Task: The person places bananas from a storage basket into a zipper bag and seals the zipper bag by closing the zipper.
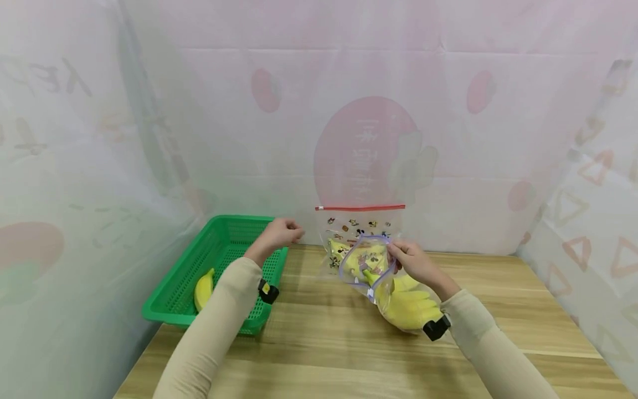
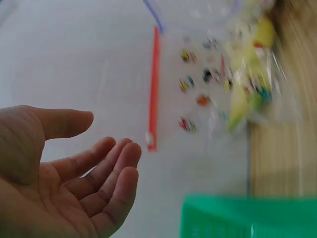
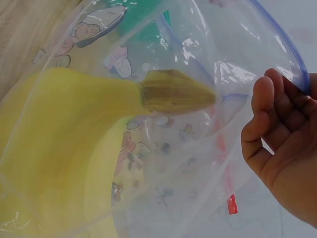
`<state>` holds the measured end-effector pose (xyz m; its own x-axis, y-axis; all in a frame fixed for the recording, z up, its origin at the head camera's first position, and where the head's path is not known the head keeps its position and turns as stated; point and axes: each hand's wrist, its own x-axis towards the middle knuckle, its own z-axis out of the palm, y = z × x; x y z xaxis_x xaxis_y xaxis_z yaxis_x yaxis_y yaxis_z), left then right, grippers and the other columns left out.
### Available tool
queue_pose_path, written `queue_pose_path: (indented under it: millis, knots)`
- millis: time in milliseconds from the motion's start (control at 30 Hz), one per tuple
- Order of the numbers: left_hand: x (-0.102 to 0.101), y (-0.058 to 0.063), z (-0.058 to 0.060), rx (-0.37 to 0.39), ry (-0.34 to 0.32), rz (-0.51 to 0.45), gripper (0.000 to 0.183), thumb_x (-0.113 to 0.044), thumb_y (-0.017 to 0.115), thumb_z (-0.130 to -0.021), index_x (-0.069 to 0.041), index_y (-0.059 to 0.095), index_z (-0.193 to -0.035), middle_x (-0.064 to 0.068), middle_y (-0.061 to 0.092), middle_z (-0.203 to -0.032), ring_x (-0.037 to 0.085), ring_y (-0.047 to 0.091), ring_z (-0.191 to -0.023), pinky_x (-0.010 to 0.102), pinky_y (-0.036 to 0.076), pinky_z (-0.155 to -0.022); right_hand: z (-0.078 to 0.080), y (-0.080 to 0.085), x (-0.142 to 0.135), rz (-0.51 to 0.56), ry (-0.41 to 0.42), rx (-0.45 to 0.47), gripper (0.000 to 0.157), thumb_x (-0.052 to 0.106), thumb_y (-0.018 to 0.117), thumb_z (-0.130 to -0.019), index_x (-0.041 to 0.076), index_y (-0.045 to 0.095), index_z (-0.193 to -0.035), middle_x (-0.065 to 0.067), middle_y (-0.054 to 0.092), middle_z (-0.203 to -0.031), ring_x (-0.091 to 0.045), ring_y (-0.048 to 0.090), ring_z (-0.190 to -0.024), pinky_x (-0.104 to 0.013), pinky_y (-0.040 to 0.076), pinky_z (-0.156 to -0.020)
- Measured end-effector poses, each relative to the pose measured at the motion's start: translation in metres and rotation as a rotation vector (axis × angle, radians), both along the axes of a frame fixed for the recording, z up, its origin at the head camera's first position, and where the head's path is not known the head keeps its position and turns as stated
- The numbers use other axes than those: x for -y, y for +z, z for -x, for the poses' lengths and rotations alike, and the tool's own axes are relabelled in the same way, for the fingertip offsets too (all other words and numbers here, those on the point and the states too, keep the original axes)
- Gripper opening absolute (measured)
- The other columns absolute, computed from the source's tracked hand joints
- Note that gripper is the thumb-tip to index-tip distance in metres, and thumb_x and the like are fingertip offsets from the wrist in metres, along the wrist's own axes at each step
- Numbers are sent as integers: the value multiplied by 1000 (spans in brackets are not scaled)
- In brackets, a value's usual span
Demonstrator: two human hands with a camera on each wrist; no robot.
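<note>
My right hand [image 1: 416,265] pinches the rim of a clear zip bag with a purple zip strip [image 1: 344,261]. The bag's mouth gapes toward the left, and a bunch of yellow bananas [image 1: 410,309] lies inside it. In the right wrist view the brown-green banana stem [image 3: 176,94] points to the mouth, near my curled fingers. Beyond it a second clear bag with a red zip strip [image 1: 360,208] and small cartoon prints stands against the backdrop, with yellow fruit in its bottom. My left hand [image 1: 280,233] hovers by the basket's far right corner, fingers loosely bent, holding nothing.
At the left a green plastic basket [image 1: 169,318] stands on the wooden table [image 1: 309,354], with one small yellow banana [image 1: 203,291] in it. Pale printed cloth [image 1: 224,127] hangs behind the table and along both sides.
</note>
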<state>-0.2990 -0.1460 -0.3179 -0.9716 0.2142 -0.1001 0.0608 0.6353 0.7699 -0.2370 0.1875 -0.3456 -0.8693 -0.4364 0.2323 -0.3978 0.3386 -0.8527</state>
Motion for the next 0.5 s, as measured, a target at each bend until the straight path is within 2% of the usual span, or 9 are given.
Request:
queue_pose_path:
  millis: [67, 200, 267, 300, 367, 400, 467, 500]
  knots:
    - [16, -5, 6, 30, 9, 49, 34, -28, 52, -97, -3, 58, -118, 17, 60, -112, 29, 59, -99, 45, 48, -86, -1, 0, 1, 3, -1, 3, 36, 7, 34, -103, -11, 52, -78, -15, 53, -68, -40, 51, -60, -34, 46, -54]
    - [44, -14, 13, 80, 36, 111, 39, -29, 50, -98, 1, 55, -123, 20, 59, -113, 34, 56, -103, 47, 47, -86, -3, 0, 2, 3, -1, 10, 36, 8, 35, -103, -9, 53, -77, -15, 53, -68, -37, 52, -60, -40, 47, -55]
    - [55, -18, 15, 97, 58, 149, 42, -29, 49, -98, 2, 52, -126, 20, 58, -112, 31, 58, -92, 44, 49, -80, -3, 0, 2, 3, 0, 12, 37, 8, 35, -103, -9, 53, -77, -16, 53, -68, -36, 52, -59, -37, 47, -55]
    - [61, -21, 17, 106, 73, 169, 44, -29, 49, -98, 2, 51, -128, 18, 60, -104, 27, 58, -81, 41, 49, -73, -3, 0, 2, 4, 0, 13, 37, 9, 35, -103, -9, 53, -77, -16, 53, -68, -36, 52, -60, -38, 47, -55]
    - [75, -27, 20, 128, 104, 215, 42, -29, 47, -98, 5, 52, -123, 15, 58, -86, 20, 50, -62, 37, 47, -62, -4, 0, 2, 5, 3, 15, 37, 9, 35, -104, -10, 53, -77, -17, 53, -68, -38, 52, -60, -39, 47, -56]
    - [81, -31, 21, 138, 124, 235, 39, -27, 46, -98, 5, 53, -118, 13, 53, -79, 16, 42, -55, 34, 43, -57, -5, 0, 2, 7, 6, 18, 37, 9, 34, -104, -10, 53, -78, -17, 53, -68, -40, 51, -61, -38, 47, -56]
    - [95, -37, 20, 166, 163, 277, 41, -23, 44, -97, 9, 49, -122, 11, 48, -80, 15, 34, -55, 33, 38, -55, -5, 0, 2, 9, 10, 23, 37, 9, 34, -104, -11, 53, -78, -17, 53, -68, -44, 50, -62, -36, 46, -55]
    - [102, -40, 19, 183, 179, 298, 39, -21, 43, -97, 9, 48, -120, 14, 45, -78, 17, 30, -55, 34, 35, -54, -6, 0, 2, 10, 11, 26, 37, 9, 34, -104, -11, 53, -78, -17, 53, -68, -45, 49, -63, -36, 46, -55]
